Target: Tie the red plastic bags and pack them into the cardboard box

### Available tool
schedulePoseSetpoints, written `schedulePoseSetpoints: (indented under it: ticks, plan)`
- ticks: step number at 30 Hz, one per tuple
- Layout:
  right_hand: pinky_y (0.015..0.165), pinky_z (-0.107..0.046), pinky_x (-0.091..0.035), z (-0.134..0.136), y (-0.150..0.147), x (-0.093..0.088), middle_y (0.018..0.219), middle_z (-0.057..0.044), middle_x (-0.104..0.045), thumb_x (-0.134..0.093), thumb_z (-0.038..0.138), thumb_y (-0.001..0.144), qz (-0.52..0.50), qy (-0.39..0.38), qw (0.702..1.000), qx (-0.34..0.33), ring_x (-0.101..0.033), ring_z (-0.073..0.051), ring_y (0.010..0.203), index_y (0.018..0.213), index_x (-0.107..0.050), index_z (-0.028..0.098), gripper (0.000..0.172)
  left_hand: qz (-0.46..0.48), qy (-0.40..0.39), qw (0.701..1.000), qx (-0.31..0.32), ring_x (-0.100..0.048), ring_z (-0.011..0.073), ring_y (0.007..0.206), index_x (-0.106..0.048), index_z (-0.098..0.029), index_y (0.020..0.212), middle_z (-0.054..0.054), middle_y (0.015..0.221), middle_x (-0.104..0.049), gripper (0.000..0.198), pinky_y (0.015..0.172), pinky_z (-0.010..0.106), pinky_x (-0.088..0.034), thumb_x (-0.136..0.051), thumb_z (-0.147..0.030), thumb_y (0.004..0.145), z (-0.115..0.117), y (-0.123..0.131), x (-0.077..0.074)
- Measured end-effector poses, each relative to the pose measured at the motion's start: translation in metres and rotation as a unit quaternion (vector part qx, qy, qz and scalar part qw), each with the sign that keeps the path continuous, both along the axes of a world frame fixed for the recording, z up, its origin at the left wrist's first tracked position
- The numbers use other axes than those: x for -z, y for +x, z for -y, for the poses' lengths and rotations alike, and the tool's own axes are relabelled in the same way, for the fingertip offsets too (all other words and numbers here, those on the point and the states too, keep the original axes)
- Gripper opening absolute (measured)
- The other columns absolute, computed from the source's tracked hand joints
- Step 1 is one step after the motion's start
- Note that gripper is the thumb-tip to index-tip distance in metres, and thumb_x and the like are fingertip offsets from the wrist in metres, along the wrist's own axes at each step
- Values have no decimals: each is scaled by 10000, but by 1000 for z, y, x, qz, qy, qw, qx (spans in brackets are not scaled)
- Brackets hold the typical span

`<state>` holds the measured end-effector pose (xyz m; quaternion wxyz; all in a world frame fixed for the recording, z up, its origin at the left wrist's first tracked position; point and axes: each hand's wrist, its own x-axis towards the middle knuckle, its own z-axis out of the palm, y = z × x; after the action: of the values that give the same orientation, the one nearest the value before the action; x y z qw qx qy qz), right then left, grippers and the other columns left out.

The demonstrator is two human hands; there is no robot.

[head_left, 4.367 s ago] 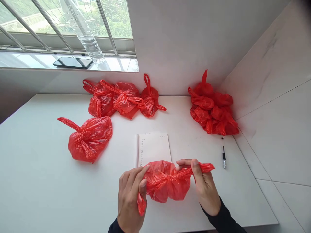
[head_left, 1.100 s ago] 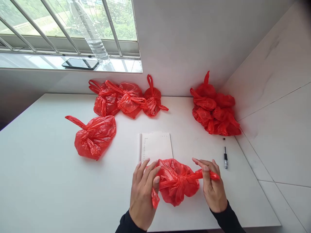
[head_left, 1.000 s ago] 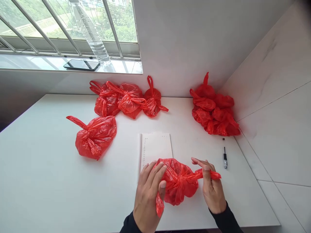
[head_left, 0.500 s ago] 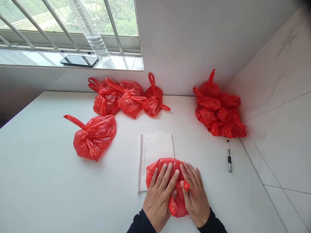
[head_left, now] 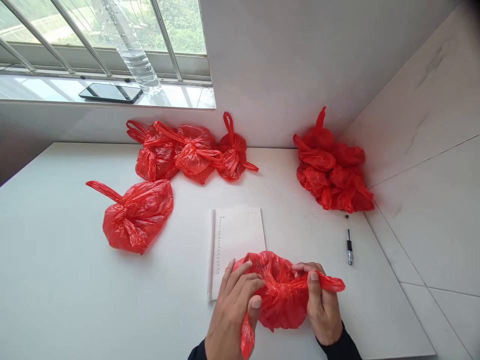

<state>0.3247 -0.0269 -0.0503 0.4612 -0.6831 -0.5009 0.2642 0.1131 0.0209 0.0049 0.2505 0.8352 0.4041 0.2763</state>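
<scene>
Between both hands' grip: red bag [head_left: 279, 297], ends pinched.

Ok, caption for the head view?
Left hand and right hand grip a red bag by its handles over a white table.

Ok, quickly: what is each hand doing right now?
Left hand: pinching the left handle of the red plastic bag.
Right hand: pinching its right handle.

surface: white table [head_left: 56, 280] | on it: tied red bags [head_left: 135, 215]; notepad [head_left: 238, 235]; small metal bit [head_left: 349, 247]
</scene>
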Motion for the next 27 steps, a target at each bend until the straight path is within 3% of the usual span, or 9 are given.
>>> schedulePoseSetpoints:
  ticks: [2,4,7,10,13,17,20,24,27]
  plan:
    - [827,-351,-517,-3,3,-7,960,-55,-699,-315,416,1054,-20,-46,999,3,-667,-215,943,991,-668,248,396,42,-44,998,12,-565,182,1038,-535,-224,965,0,878,-631,244,1142,455,-286,-312,-136,1013,-5,-3,-7]
    - [798,-327,-505,-4,2,-14,938,-57,-705,-309,457,1049,-31,-81,996,-8,-673,-213,915,937,-668,240,434,56,-66,996,20,-537,173,827,-467,-224,853,-8,785,-571,247,932,421,-430,-296,-146,1014,-8,-5,-11]
    - [770,-299,-491,-5,-5,-23,878,-43,-693,-303,496,1041,-48,-91,995,-6,-663,-199,843,874,-646,238,461,47,-74,995,40,-462,177,727,-390,-220,782,0,739,-512,250,692,353,-422,-327,-229,1024,-9,-5,-12]
    - [658,-271,-465,-5,-11,-29,734,-11,-628,-297,515,1038,-64,-100,993,1,-593,-169,659,788,-585,237,472,-3,-76,993,86,-459,205,782,-457,-211,897,29,829,-534,187,737,398,-436,-524,-373,960,-7,-2,-13]
    - [557,-259,-414,-6,-12,-33,625,15,-527,-297,534,1033,-85,-110,990,0,-492,-152,544,743,-520,237,471,-68,-27,991,113,-469,229,811,-485,-172,1129,68,902,-570,311,756,428,-442,-630,-300,884,-5,2,-12]
    - [526,-265,-374,-8,-11,-39,597,24,-455,-298,561,1025,-107,-109,988,2,-434,-146,518,723,-487,235,484,-76,29,993,90,-430,205,711,-500,-189,975,43,776,-559,87,677,380,-428,-529,-140,909,-4,6,-10]
    - [495,-269,-340,-11,-14,-48,587,30,-423,-303,582,1018,-129,-114,985,27,-396,-140,497,733,-499,232,492,-66,30,994,83,-433,198,695,-462,-205,909,28,743,-535,83,655,363,-430,-494,-131,931,-1,6,-13]
    - [523,-271,-428,-13,-13,-53,730,-13,-578,-364,588,1002,-161,-75,983,51,-537,-163,585,884,-600,222,452,0,-73,996,47,-519,184,774,-442,-225,956,41,880,-550,74,688,325,-466,-444,-155,978,5,4,-26]
    - [709,-313,-529,-11,-6,-44,966,-71,-670,-371,582,1003,-140,-10,990,13,-650,-215,828,1032,-631,219,447,85,-132,987,-13,-548,166,790,-448,-246,1003,35,937,-548,80,707,303,-480,-413,-175,998,6,0,-35]
